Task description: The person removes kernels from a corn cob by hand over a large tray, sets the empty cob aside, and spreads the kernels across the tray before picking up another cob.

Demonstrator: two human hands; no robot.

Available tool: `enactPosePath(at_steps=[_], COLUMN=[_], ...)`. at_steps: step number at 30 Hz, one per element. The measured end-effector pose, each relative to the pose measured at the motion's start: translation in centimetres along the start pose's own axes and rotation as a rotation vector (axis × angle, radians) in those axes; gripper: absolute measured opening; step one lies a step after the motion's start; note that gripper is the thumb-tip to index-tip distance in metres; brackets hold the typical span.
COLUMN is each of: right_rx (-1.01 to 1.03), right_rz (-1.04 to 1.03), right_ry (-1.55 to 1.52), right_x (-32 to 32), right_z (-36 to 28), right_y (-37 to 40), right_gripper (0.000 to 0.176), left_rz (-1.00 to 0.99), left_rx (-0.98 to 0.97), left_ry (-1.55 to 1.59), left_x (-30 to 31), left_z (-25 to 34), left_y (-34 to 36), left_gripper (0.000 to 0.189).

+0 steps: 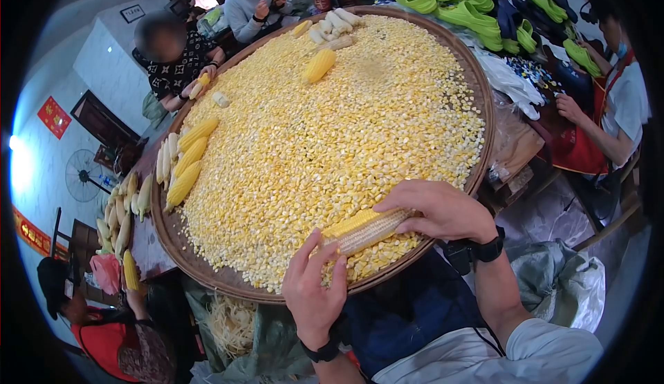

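Observation:
A partly shelled corn cob point(365, 235) lies across the near edge of the kernel pile, between my two hands. Yellow kernels still line its upper side, while the side facing me shows bare, pale rows. My right hand point(443, 212) grips its right end, thumb below and fingers over the top. At the left end, the bent fingers of my left hand point(315, 287) close around the tip. Loose corn kernels point(318, 149) spread thickly under the cob and over the large round tray point(484, 132).
Whole yellow cobs point(187, 166) rest at the tray's left edge, another cob point(319, 66) farther back. Stripped cobs point(339, 24) are piled at the far rim. Co-workers sit around; one person's hand point(202, 87) holds corn. Green clogs point(477, 14) heap at upper right.

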State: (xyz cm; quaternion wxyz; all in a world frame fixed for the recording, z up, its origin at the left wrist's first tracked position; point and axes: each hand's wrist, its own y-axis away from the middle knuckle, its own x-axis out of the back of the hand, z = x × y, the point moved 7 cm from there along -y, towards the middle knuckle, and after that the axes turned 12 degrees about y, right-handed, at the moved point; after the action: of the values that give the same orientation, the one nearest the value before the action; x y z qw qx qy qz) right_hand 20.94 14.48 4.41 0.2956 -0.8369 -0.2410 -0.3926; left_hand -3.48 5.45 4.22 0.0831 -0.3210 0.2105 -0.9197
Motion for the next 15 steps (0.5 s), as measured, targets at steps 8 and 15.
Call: enactPosePath(at_steps=[8,15], right_rx=[0.035,0.072], right_rz=[0.036,0.040], right_ry=[-0.020,-0.037], right_x=[0.06,0.28], right_z=[-0.14,-0.48], right_y=[0.03,-0.07], right_gripper=[0.050,0.049], left_rz=[-0.003,-0.033], left_rx=[-0.017,-0.070], left_ry=[-0.012,-0.047], left_x=[-0.02,-0.07], left_z=[0.12,0.85], left_y=[-0.11,-0.49], left_gripper=[0.037,0.043])
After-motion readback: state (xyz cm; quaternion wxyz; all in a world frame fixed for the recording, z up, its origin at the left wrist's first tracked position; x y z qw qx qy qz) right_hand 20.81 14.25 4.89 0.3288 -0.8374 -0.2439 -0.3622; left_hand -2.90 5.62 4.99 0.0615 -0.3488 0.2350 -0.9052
